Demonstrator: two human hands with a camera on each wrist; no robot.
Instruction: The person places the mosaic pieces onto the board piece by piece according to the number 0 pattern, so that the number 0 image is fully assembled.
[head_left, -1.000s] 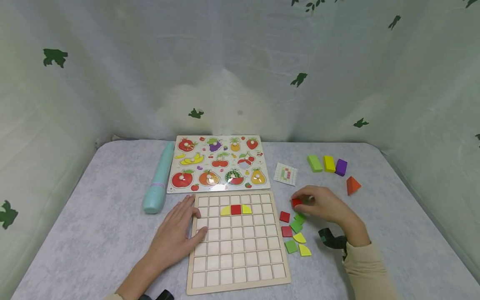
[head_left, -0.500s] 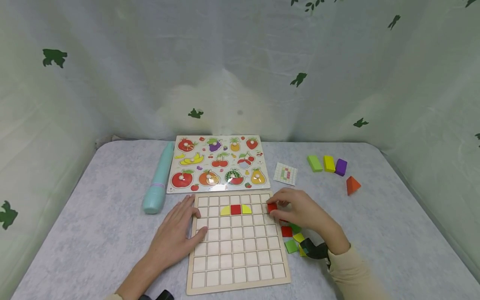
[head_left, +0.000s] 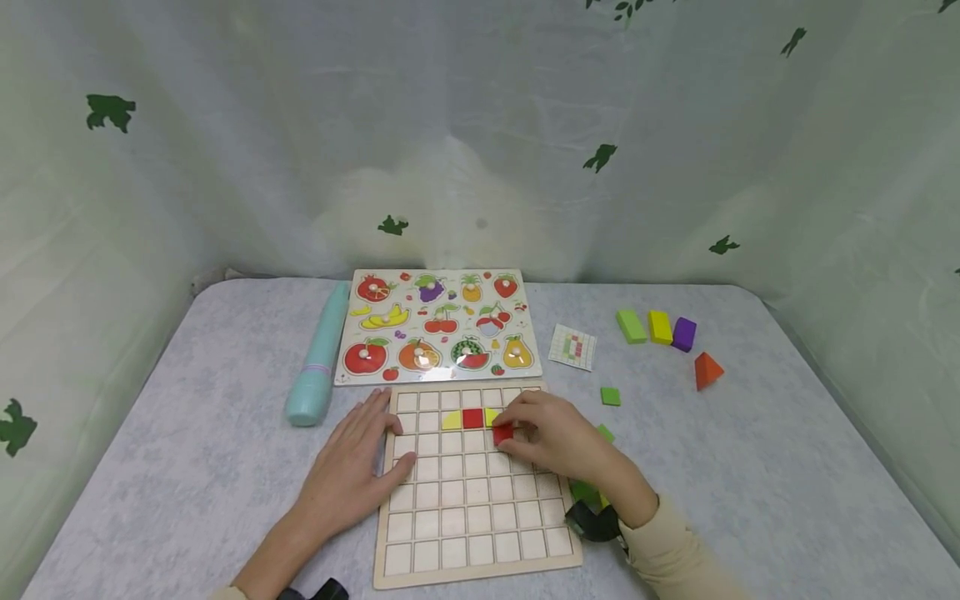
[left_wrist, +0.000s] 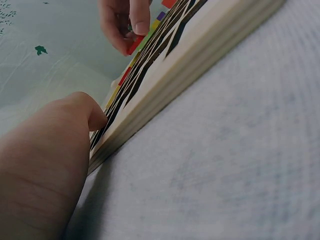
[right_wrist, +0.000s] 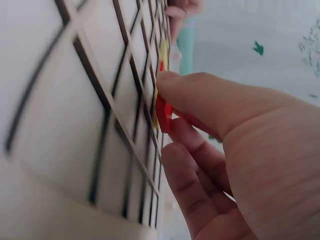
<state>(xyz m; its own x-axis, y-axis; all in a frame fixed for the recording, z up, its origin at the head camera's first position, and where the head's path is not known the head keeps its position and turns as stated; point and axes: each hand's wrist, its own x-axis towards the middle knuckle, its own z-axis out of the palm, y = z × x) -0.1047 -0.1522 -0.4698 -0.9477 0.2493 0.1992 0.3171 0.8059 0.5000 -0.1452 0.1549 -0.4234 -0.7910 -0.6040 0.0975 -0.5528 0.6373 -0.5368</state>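
From the head view, the right hand (head_left: pixel 558 437) pinches a red square tile (head_left: pixel 502 433) over the grid board (head_left: pixel 476 533), just near-right of the red tile already in it. The left hand (head_left: pixel 352 471) lies flat on the board's left edge, fingers straight. The left wrist view shows that hand (left_wrist: pixel 45 160) against the board's edge (left_wrist: pixel 200 65). The right wrist view shows thumb and fingers (right_wrist: pixel 200 97) squeezing the tile (right_wrist: pixel 162 112).
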